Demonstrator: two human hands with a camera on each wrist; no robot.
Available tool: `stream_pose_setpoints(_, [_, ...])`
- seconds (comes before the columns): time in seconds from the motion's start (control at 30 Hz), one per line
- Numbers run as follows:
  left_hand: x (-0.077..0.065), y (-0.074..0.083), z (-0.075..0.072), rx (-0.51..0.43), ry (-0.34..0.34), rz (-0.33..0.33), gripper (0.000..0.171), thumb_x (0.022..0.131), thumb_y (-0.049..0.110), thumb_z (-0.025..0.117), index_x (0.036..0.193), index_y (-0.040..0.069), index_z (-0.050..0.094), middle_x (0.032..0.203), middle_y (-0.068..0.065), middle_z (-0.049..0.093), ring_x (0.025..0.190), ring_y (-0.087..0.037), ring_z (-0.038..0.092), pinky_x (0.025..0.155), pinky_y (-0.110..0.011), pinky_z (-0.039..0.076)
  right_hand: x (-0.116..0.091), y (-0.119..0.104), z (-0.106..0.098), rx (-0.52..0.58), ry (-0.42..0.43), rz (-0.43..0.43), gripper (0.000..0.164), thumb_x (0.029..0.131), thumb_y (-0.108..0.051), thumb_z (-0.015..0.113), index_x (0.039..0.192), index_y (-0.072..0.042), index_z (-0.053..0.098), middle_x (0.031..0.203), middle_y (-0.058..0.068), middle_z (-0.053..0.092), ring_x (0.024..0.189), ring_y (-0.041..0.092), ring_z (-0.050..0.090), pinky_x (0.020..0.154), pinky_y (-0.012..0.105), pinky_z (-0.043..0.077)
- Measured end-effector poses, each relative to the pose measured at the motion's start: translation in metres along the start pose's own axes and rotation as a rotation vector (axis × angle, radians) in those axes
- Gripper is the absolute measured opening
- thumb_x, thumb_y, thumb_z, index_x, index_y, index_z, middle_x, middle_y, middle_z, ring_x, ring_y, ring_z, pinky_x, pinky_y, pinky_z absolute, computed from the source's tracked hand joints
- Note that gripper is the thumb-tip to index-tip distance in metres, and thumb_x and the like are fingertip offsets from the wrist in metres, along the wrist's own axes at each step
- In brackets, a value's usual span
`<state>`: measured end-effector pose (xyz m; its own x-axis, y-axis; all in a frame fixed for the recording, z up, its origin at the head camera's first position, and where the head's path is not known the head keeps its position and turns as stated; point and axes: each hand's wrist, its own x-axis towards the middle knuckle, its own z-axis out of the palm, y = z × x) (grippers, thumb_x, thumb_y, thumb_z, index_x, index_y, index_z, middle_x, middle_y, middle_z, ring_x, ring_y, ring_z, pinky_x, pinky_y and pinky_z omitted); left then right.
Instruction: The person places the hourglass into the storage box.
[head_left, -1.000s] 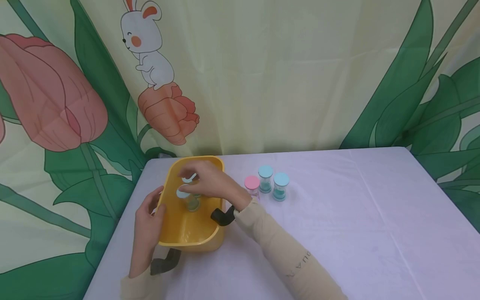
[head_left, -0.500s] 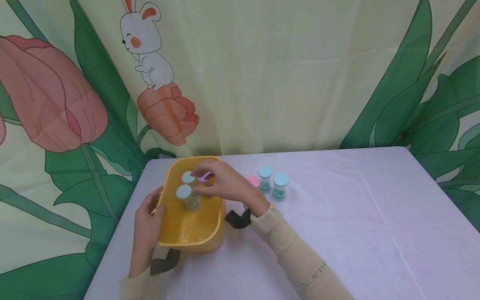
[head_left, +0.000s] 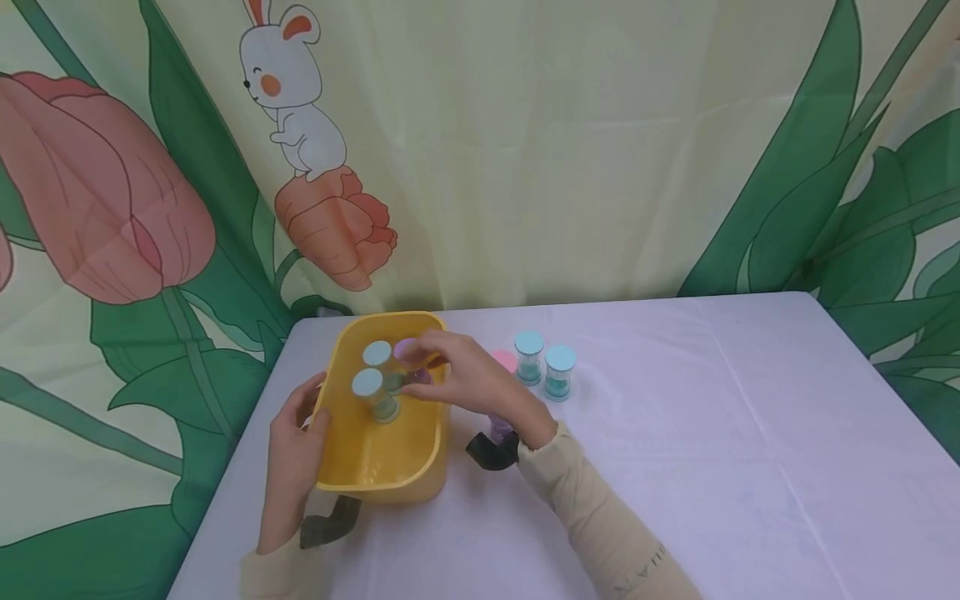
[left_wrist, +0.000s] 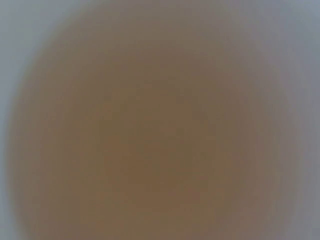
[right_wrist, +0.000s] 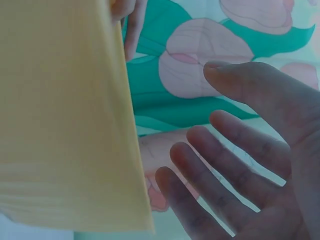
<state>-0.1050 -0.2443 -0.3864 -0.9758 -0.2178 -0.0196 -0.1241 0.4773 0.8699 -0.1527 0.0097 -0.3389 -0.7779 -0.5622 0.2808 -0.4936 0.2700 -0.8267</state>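
My left hand (head_left: 296, 442) grips the left rim of a yellow plastic bin (head_left: 375, 462), thumb at the edge. Two sand timers with pale blue caps, a front one (head_left: 367, 383) and a rear one (head_left: 377, 353), stand inside it. Beside them is a purple-capped sand timer (head_left: 405, 348), partly covered by my right hand (head_left: 472, 375). The right wrist view shows that hand's thumb and fingers spread apart, holding nothing, next to the bin wall (right_wrist: 65, 125). In the left wrist view there is only a brown blur.
Right of the bin, two blue-capped sand timers, a left one (head_left: 529, 354) and a right one (head_left: 559, 371), stand on the white tablecloth (head_left: 712, 433). A pink-capped timer (head_left: 505, 360) and a purple one (head_left: 500, 428) are partly hidden by my right arm. A printed curtain (head_left: 562, 167) hangs behind.
My right hand has drawn back to the right from over the blue-capped timers in the bin, uncovering them and the purple one. The left hand keeps its place on the rim.
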Motion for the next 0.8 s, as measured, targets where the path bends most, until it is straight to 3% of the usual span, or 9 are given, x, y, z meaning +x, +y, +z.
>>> stream_pose_setpoints(0.23, [0.000,0.001,0.000,-0.004,0.005,-0.003,0.048,0.102,0.017,0.042,0.150,0.019,0.043,0.143,-0.010,0.053,0.124,-0.026,0.052,0.083,-0.009,0.041,-0.013,0.011,-0.003,0.008,0.013,-0.018,0.028,0.084,-0.015,0.079,0.110,-0.013,0.068,0.104,-0.005,0.068,0.102,0.008,0.062,0.096,0.039,0.053])
stream_pose_setpoints(0.37, [0.000,0.002,0.001,-0.013,0.000,0.002,0.049,0.102,0.017,0.042,0.150,0.018,0.043,0.143,-0.011,0.053,0.123,-0.028,0.053,0.079,-0.004,0.041,-0.022,0.017,-0.005,-0.009,0.026,-0.030,0.030,0.084,-0.017,0.079,0.112,-0.014,0.068,0.107,-0.007,0.067,0.104,0.011,0.062,0.096,0.033,0.052])
stream_pose_setpoints(0.53, [0.000,0.002,0.001,-0.019,-0.003,0.006,0.048,0.102,0.017,0.042,0.150,0.018,0.043,0.142,-0.011,0.054,0.121,-0.027,0.053,0.078,-0.003,0.041,-0.032,0.028,-0.009,-0.030,0.038,-0.035,0.034,0.084,-0.018,0.080,0.114,-0.011,0.068,0.111,0.003,0.067,0.107,0.019,0.062,0.096,0.032,0.052])
stream_pose_setpoints(0.8, [-0.001,0.002,0.001,-0.004,0.002,-0.001,0.048,0.102,0.016,0.041,0.150,0.018,0.043,0.143,-0.011,0.053,0.124,-0.027,0.053,0.079,-0.004,0.040,-0.050,0.040,-0.017,-0.024,0.031,0.038,0.035,0.085,-0.016,0.078,0.117,-0.008,0.066,0.116,0.004,0.067,0.111,0.016,0.061,0.098,0.034,0.052])
